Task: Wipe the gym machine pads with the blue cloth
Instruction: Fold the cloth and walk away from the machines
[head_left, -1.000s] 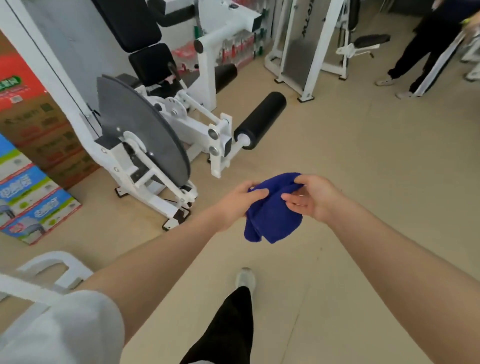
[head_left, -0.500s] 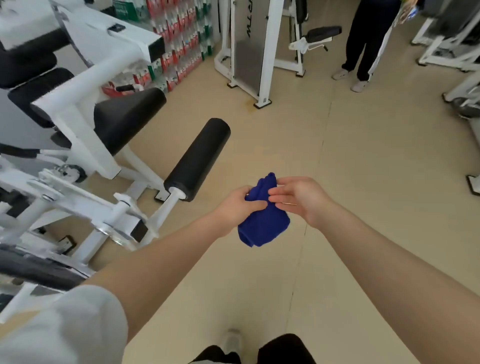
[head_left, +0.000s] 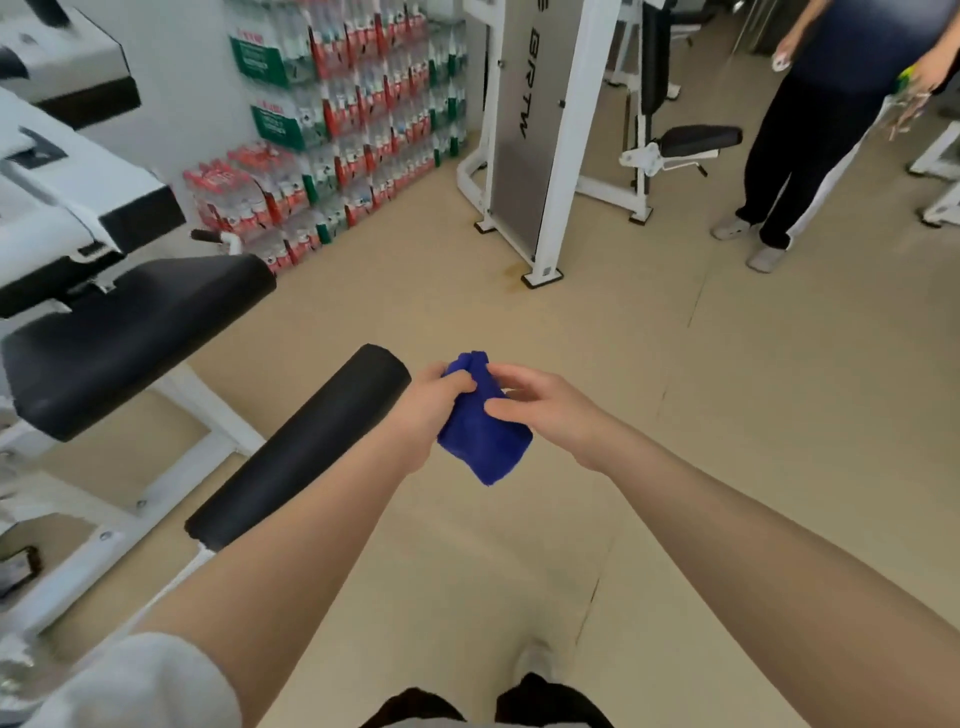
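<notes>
Blue cloth (head_left: 485, 441) bunched between both hands' fingers (head_left: 506, 410).

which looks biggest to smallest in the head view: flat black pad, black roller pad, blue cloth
1. Flat black pad and roller pad: they fill about the same area, and the roller is partly hidden by the left arm, so I won't rank them.
2. Blue cloth, clearly smallest, bunched between both hands.

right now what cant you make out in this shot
All in the head view:
- Blue cloth: its top is wrapped by the left hand and right hand, so its folds are hidden.
- Roller pad: its near end passes behind the left forearm.
- Machine frame: blurred and cut by the left edge.
- Bottle packs: labels too small to read.
</notes>
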